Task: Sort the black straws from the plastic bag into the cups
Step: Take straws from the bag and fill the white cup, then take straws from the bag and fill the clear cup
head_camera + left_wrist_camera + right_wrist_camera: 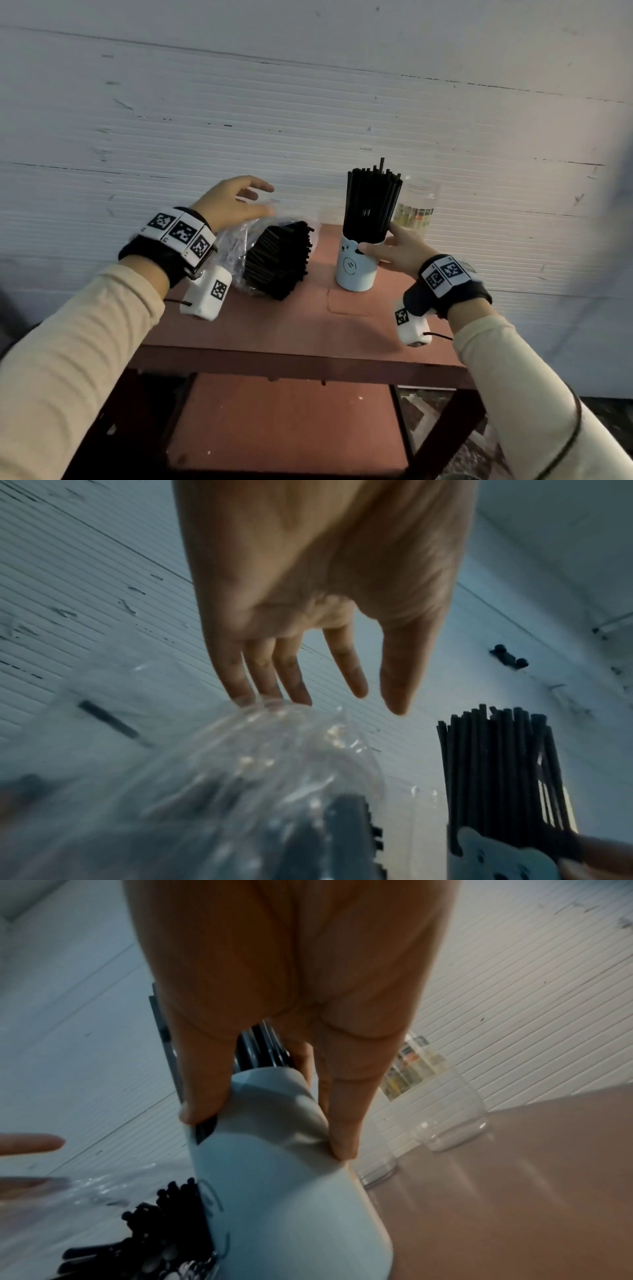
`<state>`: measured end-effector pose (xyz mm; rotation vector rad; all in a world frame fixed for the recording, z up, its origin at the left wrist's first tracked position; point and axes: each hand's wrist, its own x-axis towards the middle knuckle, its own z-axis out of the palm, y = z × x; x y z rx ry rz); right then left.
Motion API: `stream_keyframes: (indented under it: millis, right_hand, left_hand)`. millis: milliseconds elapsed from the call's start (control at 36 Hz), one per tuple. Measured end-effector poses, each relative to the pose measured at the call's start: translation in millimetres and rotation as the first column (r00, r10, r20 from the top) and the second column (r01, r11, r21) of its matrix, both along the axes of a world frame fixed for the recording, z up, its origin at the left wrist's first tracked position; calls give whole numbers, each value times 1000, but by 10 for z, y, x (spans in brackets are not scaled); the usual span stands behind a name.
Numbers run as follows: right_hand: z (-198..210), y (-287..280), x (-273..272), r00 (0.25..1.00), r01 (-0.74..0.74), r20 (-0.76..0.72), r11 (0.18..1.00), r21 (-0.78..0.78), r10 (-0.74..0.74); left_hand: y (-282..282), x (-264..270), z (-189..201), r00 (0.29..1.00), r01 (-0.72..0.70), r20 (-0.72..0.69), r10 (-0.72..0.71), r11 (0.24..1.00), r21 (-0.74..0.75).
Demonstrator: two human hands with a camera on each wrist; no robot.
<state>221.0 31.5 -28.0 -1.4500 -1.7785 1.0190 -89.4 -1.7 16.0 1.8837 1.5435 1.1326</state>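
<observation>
A clear plastic bag [239,240] lies on the left of the red table [291,325], with a thick bundle of black straws [277,263] sticking out toward me. My left hand [263,200] hovers open over the bag; in the left wrist view its fingertips [267,693] touch the bag's crinkled top [260,764]. A white cup [356,274] with a bear drawing stands to the right, packed with upright black straws [371,202]. My right hand [378,238] holds this cup's rim, thumb [192,1110] on one side and fingers [342,1139] on the other.
A clear cup [416,205] with a printed label stands behind the white cup near the wall; the right wrist view shows clear cups [452,1118] there. The white ribbed wall [308,120] runs directly behind the table. A lower shelf [287,421] sits under the tabletop.
</observation>
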Motion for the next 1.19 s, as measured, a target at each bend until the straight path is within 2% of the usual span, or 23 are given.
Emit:
stream_keyframes:
  millis: [56,139,417,667,1000,1111,1194]
  right_hand:
    - [-18,113,-73,999,31,22,999,21,-32]
    - [-39,245,-244,984,105,133,991,82,-115]
    - [-104,842,-830,943,327,18,937,121,-332]
    - [-123,1291,-1067,947,321,-20,942,93,-321]
    - [-88,1334,-888,973,226,2,962,153,-229]
    - [-66,1249,-652,941,319,2,892,321,-338]
    - [-53,1254,-513,891,433,-31,826,362,-453]
  left_hand:
    - [-27,-47,-33,996,51,-66,-57,995,-87]
    - [-23,-70,-71,986,108,-116,-124,985,-136]
    - [235,-124,-56,977,76,-186,-105,985,-156]
    - [385,-145,-10,972,37,-225,-72,987,-156]
    - [486,-168,-28,974,44,-210,-83,982,-183]
    - [510,-130,-26,975,34,-212,-71,985,-170]
    - [533,-77,-13,976,23,-212,-56,987,-156]
